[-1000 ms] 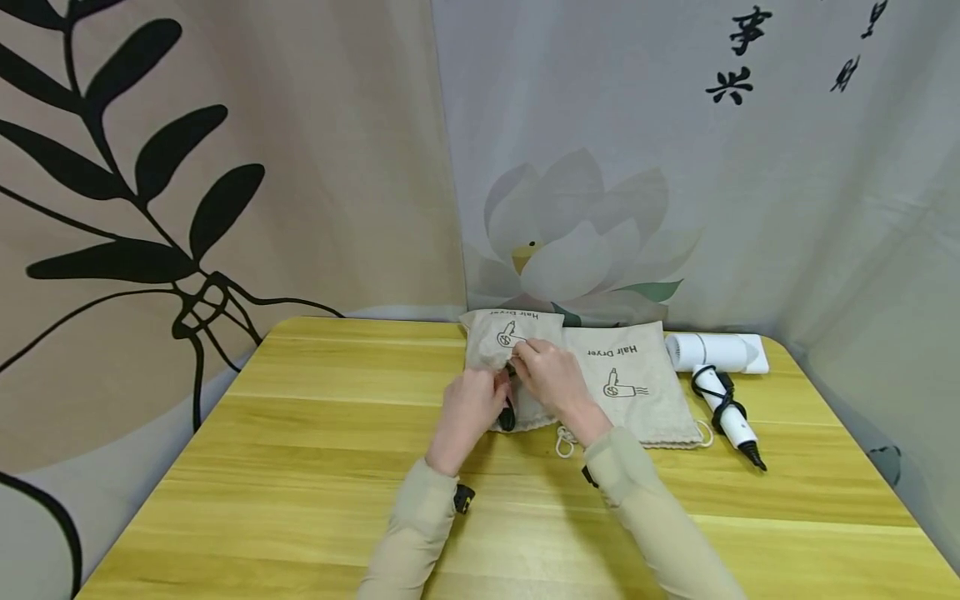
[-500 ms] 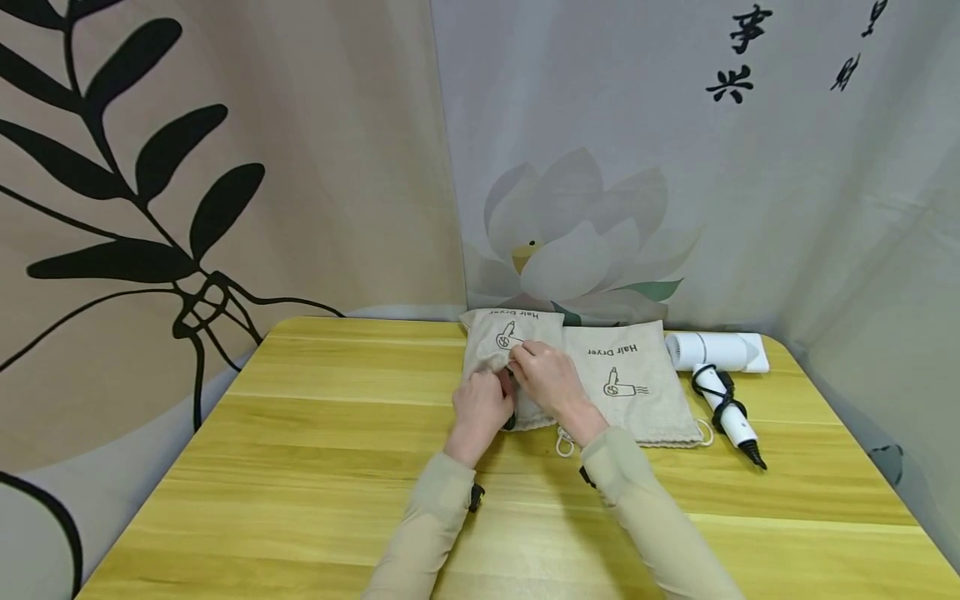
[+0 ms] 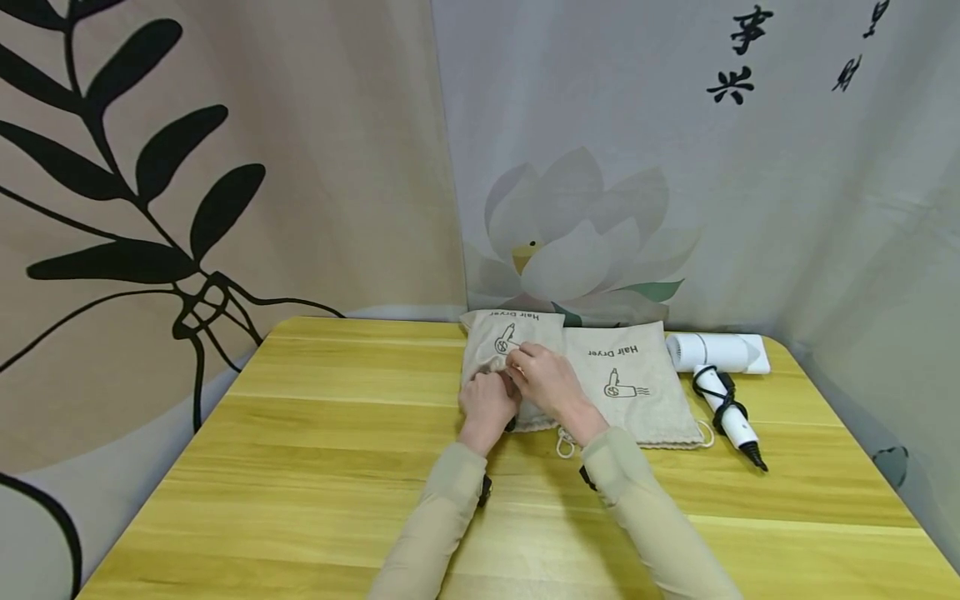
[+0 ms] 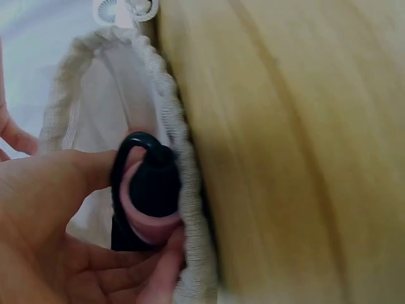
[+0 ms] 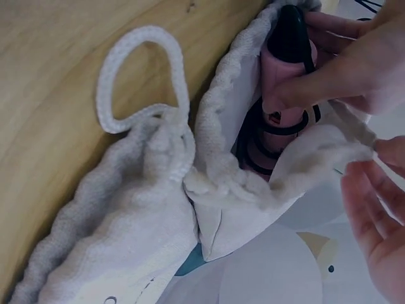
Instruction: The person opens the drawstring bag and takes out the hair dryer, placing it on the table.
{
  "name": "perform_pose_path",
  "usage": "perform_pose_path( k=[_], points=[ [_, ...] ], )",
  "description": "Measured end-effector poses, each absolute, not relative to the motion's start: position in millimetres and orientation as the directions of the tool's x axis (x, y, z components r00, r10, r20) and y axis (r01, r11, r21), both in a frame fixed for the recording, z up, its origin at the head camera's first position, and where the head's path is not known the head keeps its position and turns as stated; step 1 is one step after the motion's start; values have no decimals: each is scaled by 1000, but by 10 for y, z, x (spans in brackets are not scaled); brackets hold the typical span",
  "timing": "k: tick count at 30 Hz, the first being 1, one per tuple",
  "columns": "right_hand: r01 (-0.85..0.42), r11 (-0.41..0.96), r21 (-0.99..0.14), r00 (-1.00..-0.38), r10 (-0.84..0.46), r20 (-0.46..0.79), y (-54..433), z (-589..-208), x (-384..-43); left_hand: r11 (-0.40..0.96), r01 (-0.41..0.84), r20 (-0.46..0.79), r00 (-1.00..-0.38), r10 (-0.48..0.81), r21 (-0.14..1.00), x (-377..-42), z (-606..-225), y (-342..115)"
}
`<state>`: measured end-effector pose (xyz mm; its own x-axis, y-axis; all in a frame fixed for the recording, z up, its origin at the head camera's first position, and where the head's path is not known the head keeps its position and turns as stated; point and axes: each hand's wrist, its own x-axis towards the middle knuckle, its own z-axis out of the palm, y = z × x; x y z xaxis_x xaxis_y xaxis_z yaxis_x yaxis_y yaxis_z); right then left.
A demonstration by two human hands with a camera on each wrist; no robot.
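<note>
A beige drawstring bag (image 3: 480,354) printed "Hair Dryer" lies near the table's back edge, its mouth held open. My left hand (image 3: 487,404) reaches into that mouth. In the left wrist view, the thumb and fingers of this hand grip the pink handle (image 4: 155,223) of a hair dryer by its end, where a black cord comes out. Seen from the right wrist, the black cord (image 5: 256,142) winds round the pink hair dryer (image 5: 275,71), whose far part is hidden by the cloth. My right hand (image 3: 551,379) pinches the upper rim of the bag between thumb and fingers.
A second bag (image 3: 645,417) with the same print lies flat just right of the first, its white drawstring loop (image 5: 107,95) sticking out. Right of it lies a white hair dryer (image 3: 727,353), cord wrapped round its handle. A printed curtain (image 3: 360,167) hangs behind the wooden table (image 3: 315,467).
My left hand has moved right, closer to my right hand and the bag's mouth. The black end seen below it earlier is now mostly covered. My right hand has barely shifted.
</note>
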<state>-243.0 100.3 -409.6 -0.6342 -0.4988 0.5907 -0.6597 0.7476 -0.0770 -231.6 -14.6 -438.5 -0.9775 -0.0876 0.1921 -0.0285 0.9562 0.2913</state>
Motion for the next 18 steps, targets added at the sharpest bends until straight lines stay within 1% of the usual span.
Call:
perform_pose_path(
  k=[3,6,12,14,18],
  points=[
    [-655,747,-111,-661,-496,564,1026,-4104,-2431,947,-31,160,-983,-86,321,-2344,-4400,-161],
    [-632,757,-168,-709,-477,519,1052,-4114,-2437,941,-15,155,-985,-71,339,-2361,-4401,-209],
    [-531,804,-267,-817,-401,415,1166,-4152,-2461,926,38,132,-991,-13,375,-2396,-4416,-352],
    [-494,818,-297,-847,-374,379,1213,-4162,-2468,919,50,113,-994,6,392,-2409,-4411,-410],
    [-425,837,-345,-894,-327,307,1303,-4174,-2462,922,48,56,-998,29,385,-2434,-4392,-523]
  ],
)
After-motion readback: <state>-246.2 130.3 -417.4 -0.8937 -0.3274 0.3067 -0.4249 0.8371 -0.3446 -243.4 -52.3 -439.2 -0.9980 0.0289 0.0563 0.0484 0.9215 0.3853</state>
